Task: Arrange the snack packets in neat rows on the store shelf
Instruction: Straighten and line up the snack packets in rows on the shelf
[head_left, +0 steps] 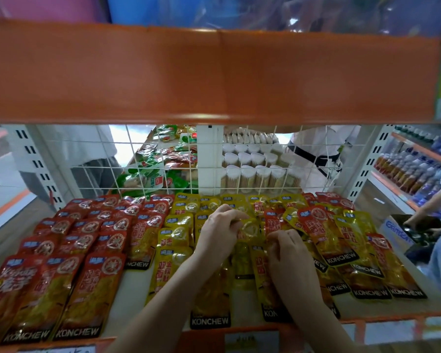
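Red KONCHEW snack packets (69, 253) lie in overlapping rows on the left of the white shelf (130, 299). Yellow packets (173, 240) fill the middle, and a looser mix of red and yellow packets (341, 240) covers the right. My left hand (220, 229) and my right hand (289, 253) both reach into the middle. Their curled fingers pinch the top of one yellow packet (250, 231) that lies between them on the pile.
An orange upper shelf edge (214, 75) hangs low overhead. A white wire grid (214, 169) backs the shelf, with other goods behind it. White uprights (36, 164) stand at both sides. Another person's hands (418, 220) work at a box on the right.
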Available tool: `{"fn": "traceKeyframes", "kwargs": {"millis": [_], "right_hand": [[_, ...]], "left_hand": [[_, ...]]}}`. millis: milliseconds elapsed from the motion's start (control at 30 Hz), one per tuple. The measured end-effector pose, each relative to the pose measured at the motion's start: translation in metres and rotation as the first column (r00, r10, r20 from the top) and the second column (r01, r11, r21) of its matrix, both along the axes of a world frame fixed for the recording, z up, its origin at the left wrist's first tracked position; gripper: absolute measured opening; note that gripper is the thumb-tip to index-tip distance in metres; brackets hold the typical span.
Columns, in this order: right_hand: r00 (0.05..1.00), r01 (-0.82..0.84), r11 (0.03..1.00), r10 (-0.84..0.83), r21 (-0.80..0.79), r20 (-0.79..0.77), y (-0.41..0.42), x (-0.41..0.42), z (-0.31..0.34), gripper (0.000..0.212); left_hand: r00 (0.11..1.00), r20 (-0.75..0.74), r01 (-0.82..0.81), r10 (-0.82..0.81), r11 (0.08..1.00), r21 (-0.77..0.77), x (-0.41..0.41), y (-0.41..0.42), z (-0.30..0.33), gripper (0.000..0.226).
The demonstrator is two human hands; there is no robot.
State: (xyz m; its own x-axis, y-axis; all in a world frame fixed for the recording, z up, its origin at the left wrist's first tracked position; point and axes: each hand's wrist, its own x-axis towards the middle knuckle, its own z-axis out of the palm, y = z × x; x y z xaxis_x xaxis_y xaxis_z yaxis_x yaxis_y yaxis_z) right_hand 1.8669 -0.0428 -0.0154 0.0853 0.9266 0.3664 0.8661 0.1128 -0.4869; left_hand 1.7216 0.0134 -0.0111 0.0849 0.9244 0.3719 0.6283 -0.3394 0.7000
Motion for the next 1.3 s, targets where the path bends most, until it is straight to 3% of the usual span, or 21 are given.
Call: {"fn": "traceKeyframes", "kwargs": {"millis": [133, 233, 267, 333, 400, 433, 567, 633, 700, 800, 867, 900, 967, 1100, 1200, 1233, 1300], "right_hand": [[0.996, -0.034, 0.997, 0.04, 0.075, -0.074, -0.001, -0.001, 0.001, 0.017], [0.991, -0.033, 0.992, 0.048, 0.121, -0.126, -0.001, 0.002, 0.003, 0.018], [0.988, -0.03, 0.991, 0.049, 0.127, -0.145, 0.0, 0.003, 0.003, 0.018], [0.981, -0.024, 0.993, 0.045, 0.113, -0.187, 0.002, 0.004, 0.004, 0.018], [0.971, -0.028, 0.998, 0.043, 0.064, -0.235, 0.006, 0.004, 0.008, 0.018], [0.966, -0.038, 0.999, 0.044, 0.029, -0.255, 0.009, 0.004, 0.01, 0.018], [0.924, -0.163, 0.977, 0.103, -0.136, -0.368, 0.024, -0.005, 0.025, 0.016], [0.878, -0.262, 0.953, 0.172, -0.149, -0.446, 0.028, -0.013, 0.035, 0.016], [0.826, -0.399, 0.9, 0.269, -0.177, -0.495, 0.03, -0.021, 0.041, 0.017], [0.726, -0.593, 0.759, 0.359, -0.268, -0.587, 0.027, -0.035, 0.045, 0.035], [0.672, -0.64, 0.719, 0.354, -0.27, -0.651, 0.024, -0.043, 0.043, 0.031], [0.659, -0.636, 0.725, 0.332, -0.264, -0.675, 0.024, -0.045, 0.041, 0.027], [0.638, -0.612, 0.75, 0.281, -0.251, -0.716, 0.023, -0.047, 0.038, 0.026], [0.549, -0.633, 0.757, 0.289, -0.164, -0.785, 0.02, -0.037, 0.033, 0.022], [0.538, -0.589, 0.799, 0.274, -0.123, -0.797, 0.025, -0.025, 0.031, 0.025], [0.542, -0.554, 0.826, 0.264, -0.103, -0.798, 0.028, -0.022, 0.031, 0.022], [0.595, -0.444, 0.894, 0.243, -0.061, -0.766, 0.035, -0.018, 0.032, 0.014]], "left_hand": [[0.98, 0.199, -0.002, -0.008, 0.999, 0.053, -0.006, 0.0, 0.01, 0.022], [0.891, 0.453, 0.022, -0.026, 1.0, 0.014, -0.016, 0.0, 0.018, 0.02], [0.82, 0.571, 0.033, -0.025, 0.999, -0.002, -0.02, 0.0, 0.021, 0.02], [0.585, 0.811, 0.08, 0.002, 0.995, -0.06, -0.028, 0.002, 0.022, 0.022], [0.341, 0.94, 0.187, 0.025, 0.978, -0.094, -0.034, 0.004, 0.021, 0.02], [0.263, 0.965, 0.251, 0.012, 0.965, -0.081, -0.037, 0.004, 0.021, 0.012], [0.004, 1.0, 0.425, 0.013, 0.905, -0.014, -0.041, 0.005, 0.024, 0.012], [-0.045, 0.996, 0.466, 0.075, 0.884, -0.045, -0.04, 0.003, 0.024, 0.019], [-0.016, 0.995, 0.474, 0.102, 0.877, -0.082, -0.04, 0.003, 0.022, 0.027], [0.082, 0.992, 0.491, 0.101, 0.862, -0.128, -0.037, -0.004, 0.028, 0.049], [0.207, 0.976, 0.481, 0.071, 0.861, -0.165, -0.035, -0.009, 0.03, 0.037], [0.277, 0.958, 0.446, 0.08, 0.872, -0.202, -0.034, -0.012, 0.032, 0.03], [0.337, 0.937, 0.386, 0.089, 0.895, -0.224, -0.035, -0.012, 0.028, 0.038], [0.324, 0.94, 0.308, 0.106, 0.928, -0.211, -0.035, -0.009, 0.029, 0.026], [0.39, 0.903, 0.257, 0.178, 0.921, -0.292, -0.032, -0.001, 0.021, 0.024], [0.468, 0.87, 0.221, 0.155, 0.933, -0.285, -0.03, -0.001, 0.02, 0.027], [0.728, 0.677, 0.067, 0.108, 0.972, -0.226, -0.026, 0.001, 0.018, 0.025]]}}
